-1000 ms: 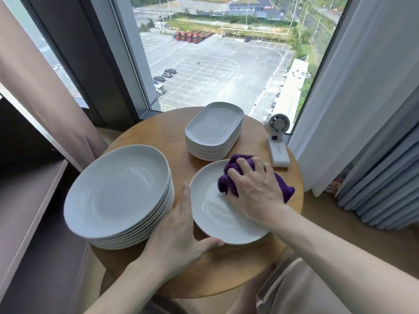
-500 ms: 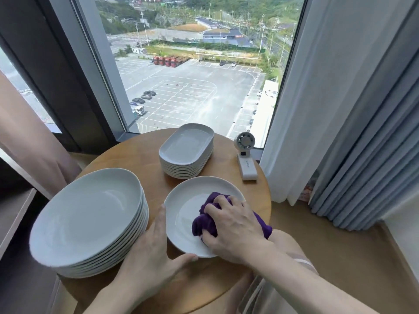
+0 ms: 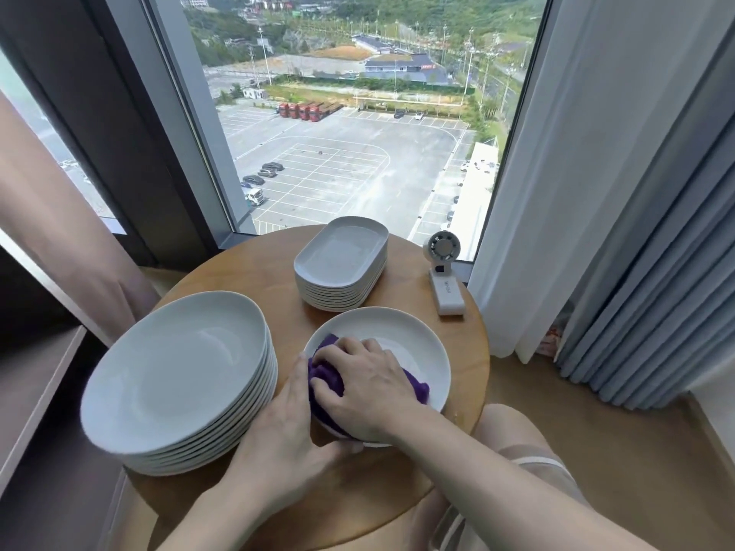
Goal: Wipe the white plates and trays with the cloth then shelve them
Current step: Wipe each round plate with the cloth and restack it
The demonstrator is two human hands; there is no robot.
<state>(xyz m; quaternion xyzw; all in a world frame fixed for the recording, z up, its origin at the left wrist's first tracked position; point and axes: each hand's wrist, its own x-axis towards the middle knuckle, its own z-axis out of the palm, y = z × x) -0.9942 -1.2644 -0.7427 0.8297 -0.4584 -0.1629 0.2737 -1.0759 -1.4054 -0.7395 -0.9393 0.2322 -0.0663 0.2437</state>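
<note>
The white fan (image 3: 446,290) bears lettering too blurred to read

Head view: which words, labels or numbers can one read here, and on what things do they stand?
Fan: short dark print on its white base, too blurred to read.
Distant building: small red sign, too small to read.
Plates, trays, cloth: no text seen.

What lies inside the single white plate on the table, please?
In the plate, a bunched purple cloth lies at the left, pressed by the right hand. The right part is bare. The floor under cloth and hand is covered, so unseen.
</note>
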